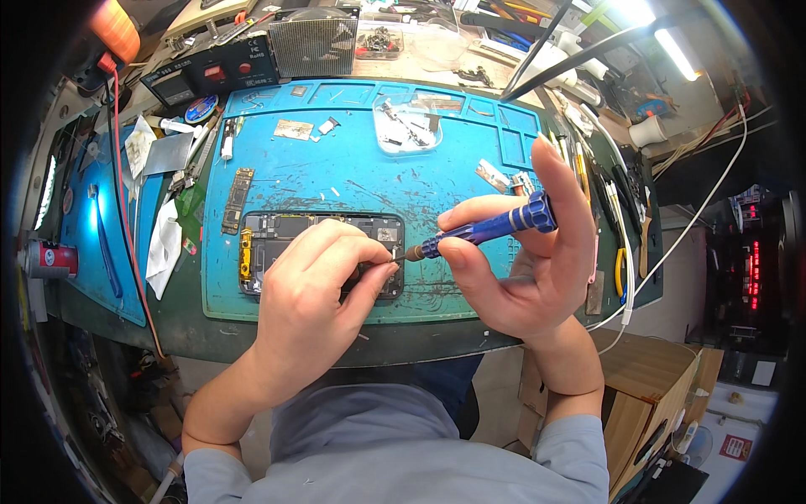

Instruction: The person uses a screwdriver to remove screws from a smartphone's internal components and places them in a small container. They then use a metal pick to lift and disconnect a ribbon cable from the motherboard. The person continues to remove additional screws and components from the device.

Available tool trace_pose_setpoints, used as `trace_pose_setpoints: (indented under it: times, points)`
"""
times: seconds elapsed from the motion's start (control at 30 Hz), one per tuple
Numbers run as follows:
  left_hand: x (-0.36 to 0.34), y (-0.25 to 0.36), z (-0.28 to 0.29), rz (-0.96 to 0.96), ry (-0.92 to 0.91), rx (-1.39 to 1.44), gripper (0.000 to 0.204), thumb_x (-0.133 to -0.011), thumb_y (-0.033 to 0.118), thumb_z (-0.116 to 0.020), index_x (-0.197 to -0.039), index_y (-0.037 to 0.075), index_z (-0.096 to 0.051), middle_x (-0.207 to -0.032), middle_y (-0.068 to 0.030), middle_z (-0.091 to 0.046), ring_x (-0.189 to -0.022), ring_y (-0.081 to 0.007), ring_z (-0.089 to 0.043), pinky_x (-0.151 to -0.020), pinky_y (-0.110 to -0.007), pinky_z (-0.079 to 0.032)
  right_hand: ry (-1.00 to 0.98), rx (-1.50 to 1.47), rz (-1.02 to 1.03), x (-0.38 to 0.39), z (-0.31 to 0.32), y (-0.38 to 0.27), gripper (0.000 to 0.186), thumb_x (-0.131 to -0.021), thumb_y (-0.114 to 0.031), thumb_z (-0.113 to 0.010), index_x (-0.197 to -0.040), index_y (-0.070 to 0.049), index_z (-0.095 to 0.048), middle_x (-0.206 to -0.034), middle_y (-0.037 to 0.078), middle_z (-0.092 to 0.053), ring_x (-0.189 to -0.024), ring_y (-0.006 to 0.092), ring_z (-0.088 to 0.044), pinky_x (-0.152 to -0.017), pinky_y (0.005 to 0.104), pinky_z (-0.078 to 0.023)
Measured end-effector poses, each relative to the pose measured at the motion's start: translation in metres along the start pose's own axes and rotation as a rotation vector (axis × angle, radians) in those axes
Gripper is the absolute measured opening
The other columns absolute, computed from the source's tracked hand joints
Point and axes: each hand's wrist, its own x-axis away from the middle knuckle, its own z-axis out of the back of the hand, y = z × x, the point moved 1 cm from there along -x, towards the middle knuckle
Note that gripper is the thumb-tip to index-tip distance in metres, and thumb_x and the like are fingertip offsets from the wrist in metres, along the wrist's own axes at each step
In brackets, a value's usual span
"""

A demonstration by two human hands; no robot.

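A dark, opened smartphone with its back removed [323, 252] is seen lying flat on a blue silicone work mat [353, 176] at the centre of the frame, its long axis running left to right across the picture. The mat is carried by a dark green surface [252, 336] cluttered with tools.

The left hand [315, 294] is laid over the right half of the phone, its grip pressed together, the thumb and forefinger apparently pinching at a spot near the phone's right end; whether a small part is held between them cannot be told.

A blue-handled precision screwdriver [483, 228] is held in the right hand [529, 260], the grip closed around the handle between thumb and fingers, with the forefinger stretched upward past the handle's end. The screwdriver's long axis is slanted from the upper right down to the lower left, and its tip is brought right against the left fingertips, at the phone's right edge. The phone therefore lies to the left of the right hand's grip and directly under the left hand, which is the nearer of the two.

A narrow circuit board [238, 200] is seen just left of the phone, and a clear plastic dish of small parts [407, 126] lies well above it.
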Motion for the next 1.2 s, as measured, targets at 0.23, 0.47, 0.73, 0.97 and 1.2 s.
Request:
trace_pose_setpoints:
  times: [0.23,0.47,0.73,0.97,1.2]
  points:
    - [0.000,-0.001,0.000,-0.006,-0.007,-0.014,0.019,-0.080,-0.001,-0.083,-0.092,0.002,-0.070,-0.089,-0.0091,-0.068,-0.080,-0.0280,-0.067,-0.070,-0.039,-0.054,-0.014,0.000,0.010,0.001,0.000,-0.001,0.097,-0.091,-0.001,-0.081,-0.162,0.010,-0.016,-0.165,0.028,-0.037,-0.094,0.0261,-0.078,-0.082,0.0309,-0.060]
    - [0.000,0.004,0.002,0.047,-0.015,-0.010,0.021,-0.082,0.001,-0.083,-0.098,0.002,-0.072,-0.092,-0.0101,-0.069,-0.082,-0.0281,-0.068,-0.072,-0.040,-0.055,-0.013,-0.005,0.028,0.000,-0.001,0.001,0.095,-0.090,0.002,-0.081,-0.161,0.011,-0.018,-0.165,0.029,-0.037,-0.094,0.0263,-0.078,-0.080,0.0303,-0.061]
    - [-0.004,-0.002,0.001,-0.060,-0.036,0.005,0.017,-0.082,-0.001,-0.081,-0.098,0.004,-0.076,-0.092,-0.0085,-0.071,-0.080,-0.0276,-0.068,-0.070,-0.037,-0.055,-0.089,-0.016,0.072,-0.003,-0.007,0.010,0.087,-0.087,0.003,-0.084,-0.157,0.012,-0.033,-0.160,0.027,-0.043,-0.091,0.0228,-0.076,-0.077,0.0297,-0.062]
    - [-0.005,-0.001,-0.002,-0.047,-0.058,-0.052,0.015,-0.083,-0.002,-0.079,-0.096,0.003,-0.075,-0.090,-0.0082,-0.071,-0.080,-0.0254,-0.069,-0.071,-0.035,-0.055,0.088,0.034,0.144,-0.007,-0.021,0.015,0.076,-0.086,0.001,-0.082,-0.150,0.011,-0.043,-0.149,0.023,-0.054,-0.085,0.0210,-0.075,-0.073,0.0291,-0.061]
    - [-0.005,0.000,-0.002,-0.067,-0.050,-0.094,0.015,-0.083,-0.002,-0.078,-0.097,0.003,-0.075,-0.090,-0.0083,-0.072,-0.081,-0.0248,-0.070,-0.071,-0.034,-0.055,0.192,0.079,0.208,-0.009,-0.026,0.020,0.065,-0.084,-0.001,-0.081,-0.143,0.010,-0.053,-0.137,0.019,-0.064,-0.078,0.0192,-0.074,-0.068,0.0285,-0.060]
